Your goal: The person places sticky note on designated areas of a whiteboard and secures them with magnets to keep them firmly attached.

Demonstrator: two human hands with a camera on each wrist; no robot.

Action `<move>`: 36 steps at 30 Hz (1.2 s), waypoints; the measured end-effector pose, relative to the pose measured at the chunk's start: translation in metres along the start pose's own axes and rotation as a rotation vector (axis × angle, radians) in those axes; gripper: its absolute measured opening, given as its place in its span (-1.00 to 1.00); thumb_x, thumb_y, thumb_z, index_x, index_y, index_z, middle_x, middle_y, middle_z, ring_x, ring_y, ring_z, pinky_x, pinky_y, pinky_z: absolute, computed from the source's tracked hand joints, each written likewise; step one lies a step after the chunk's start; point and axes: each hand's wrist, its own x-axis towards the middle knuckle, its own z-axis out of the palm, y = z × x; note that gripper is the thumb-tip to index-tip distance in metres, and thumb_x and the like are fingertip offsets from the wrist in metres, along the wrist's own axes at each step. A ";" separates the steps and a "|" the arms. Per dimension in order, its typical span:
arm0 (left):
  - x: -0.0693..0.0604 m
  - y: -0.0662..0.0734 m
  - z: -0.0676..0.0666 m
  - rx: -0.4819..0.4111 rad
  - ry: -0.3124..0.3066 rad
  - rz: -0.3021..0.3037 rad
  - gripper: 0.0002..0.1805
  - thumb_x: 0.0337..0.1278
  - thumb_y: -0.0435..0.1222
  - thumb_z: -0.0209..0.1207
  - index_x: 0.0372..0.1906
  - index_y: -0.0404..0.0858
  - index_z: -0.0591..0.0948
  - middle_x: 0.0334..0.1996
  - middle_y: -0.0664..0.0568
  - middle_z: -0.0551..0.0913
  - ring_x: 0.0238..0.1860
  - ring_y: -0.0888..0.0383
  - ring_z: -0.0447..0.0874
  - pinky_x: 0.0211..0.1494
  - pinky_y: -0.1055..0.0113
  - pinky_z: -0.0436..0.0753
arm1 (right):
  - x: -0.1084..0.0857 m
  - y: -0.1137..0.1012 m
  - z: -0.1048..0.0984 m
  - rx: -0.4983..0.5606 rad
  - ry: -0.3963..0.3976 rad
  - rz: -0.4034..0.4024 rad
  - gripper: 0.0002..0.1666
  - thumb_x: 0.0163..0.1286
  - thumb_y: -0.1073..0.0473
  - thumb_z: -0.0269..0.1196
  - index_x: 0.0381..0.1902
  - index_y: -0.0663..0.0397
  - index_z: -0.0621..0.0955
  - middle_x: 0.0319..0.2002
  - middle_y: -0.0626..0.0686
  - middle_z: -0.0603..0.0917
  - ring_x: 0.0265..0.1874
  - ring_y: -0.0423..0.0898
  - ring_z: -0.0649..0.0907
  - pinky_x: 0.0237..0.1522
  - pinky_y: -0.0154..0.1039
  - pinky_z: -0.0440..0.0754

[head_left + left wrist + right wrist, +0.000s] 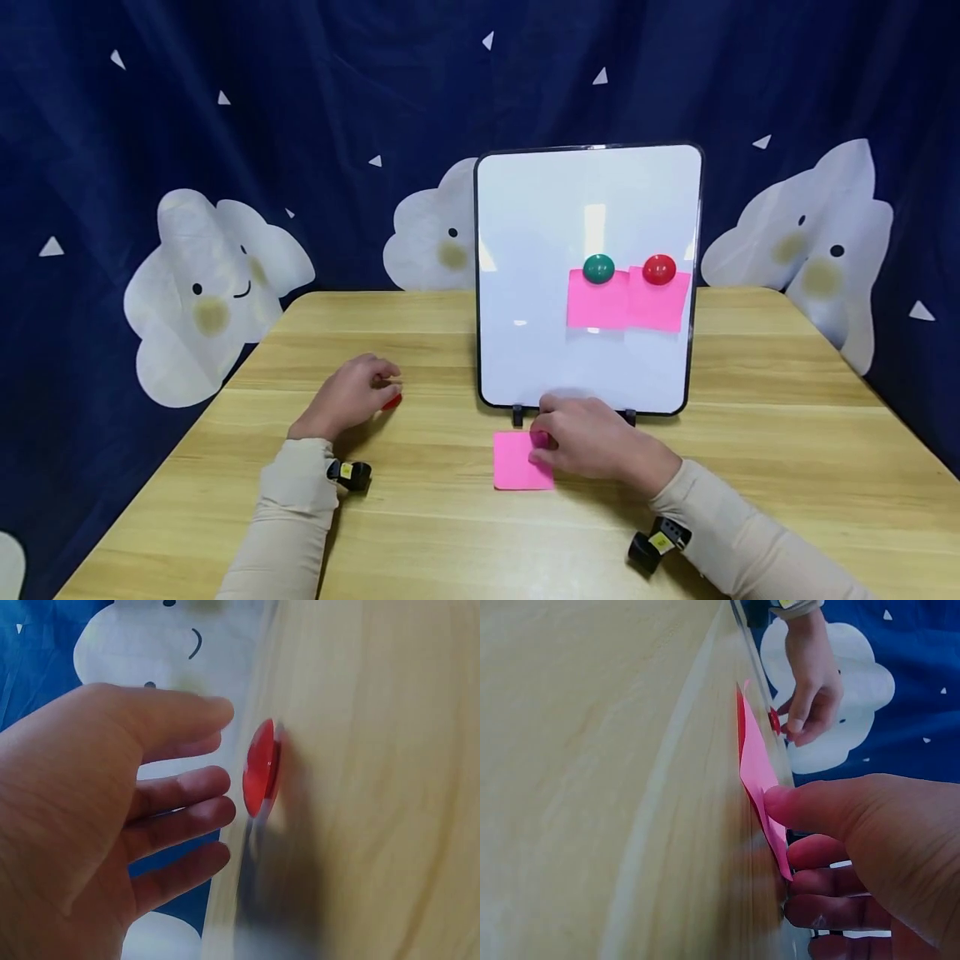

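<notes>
On the left part of the table, my left hand [348, 393] has loosely bent fingers beside a red round magnet [259, 769]. In the left wrist view a small gap separates the fingertips from the magnet. My right hand [592, 437] is at the right side of a pink sticky note [516, 462] in front of the whiteboard [536, 225]. Its thumb and fingers pinch the note near the edge, and the paper bends slightly there in the right wrist view. The tips of some right fingers are hidden behind the note.
Two pink sticky notes [597, 304] hang on the whiteboard's right half, under a green magnet [598, 268] and a red magnet [659, 269]. The board stands upright on small black feet [517, 416]. Behind the wooden table [420, 533] hangs a dark blue curtain [337, 75] with cloud prints.
</notes>
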 end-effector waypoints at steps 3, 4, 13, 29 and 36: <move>-0.001 -0.003 0.000 -0.042 -0.023 -0.013 -0.71 0.27 -0.15 0.31 0.01 -0.19 0.72 -0.13 0.07 0.64 -0.11 0.07 0.62 0.02 0.03 0.59 | 0.000 -0.001 0.000 0.015 -0.004 0.004 -0.77 0.24 -0.17 0.42 -0.46 -0.29 0.63 -0.46 -0.25 0.36 -0.47 -0.29 0.37 -0.43 -0.35 0.40; -0.001 -0.004 0.000 -0.058 -0.032 -0.015 -0.70 0.27 -0.14 0.32 0.01 -0.19 0.72 -0.15 0.08 0.63 -0.12 0.08 0.61 0.02 0.04 0.59 | 0.000 -0.001 -0.001 0.022 -0.005 0.006 -0.77 0.23 -0.16 0.42 -0.46 -0.28 0.62 -0.46 -0.25 0.37 -0.47 -0.29 0.38 -0.43 -0.35 0.40; -0.003 -0.010 -0.003 -0.094 -0.077 -0.002 -0.71 0.23 -0.19 0.35 0.00 -0.21 0.72 -0.17 0.03 0.64 -0.13 0.05 0.59 0.00 0.06 0.57 | 0.001 0.001 0.000 0.079 -0.010 0.024 -0.75 0.24 -0.12 0.43 -0.40 -0.18 0.61 -0.46 -0.21 0.35 -0.47 -0.25 0.37 -0.43 -0.32 0.37; -0.003 -0.006 -0.003 -0.073 -0.109 -0.015 -0.93 0.25 -0.26 0.33 -0.22 -0.14 0.75 -0.27 0.10 0.66 -0.21 0.14 0.60 -0.07 0.13 0.59 | 0.002 0.002 0.004 0.150 -0.022 0.011 -0.77 0.28 -0.04 0.41 -0.31 -0.20 0.55 -0.42 -0.22 0.44 -0.40 -0.24 0.42 -0.35 -0.30 0.41; -0.002 -0.006 -0.003 -0.057 -0.109 -0.017 -0.95 0.24 -0.26 0.33 -0.24 -0.13 0.75 -0.27 0.10 0.65 -0.22 0.14 0.58 -0.09 0.15 0.58 | 0.002 0.002 0.004 0.185 -0.015 0.000 -0.79 0.28 0.01 0.42 -0.31 -0.17 0.56 -0.44 -0.20 0.43 -0.40 -0.23 0.41 -0.34 -0.29 0.39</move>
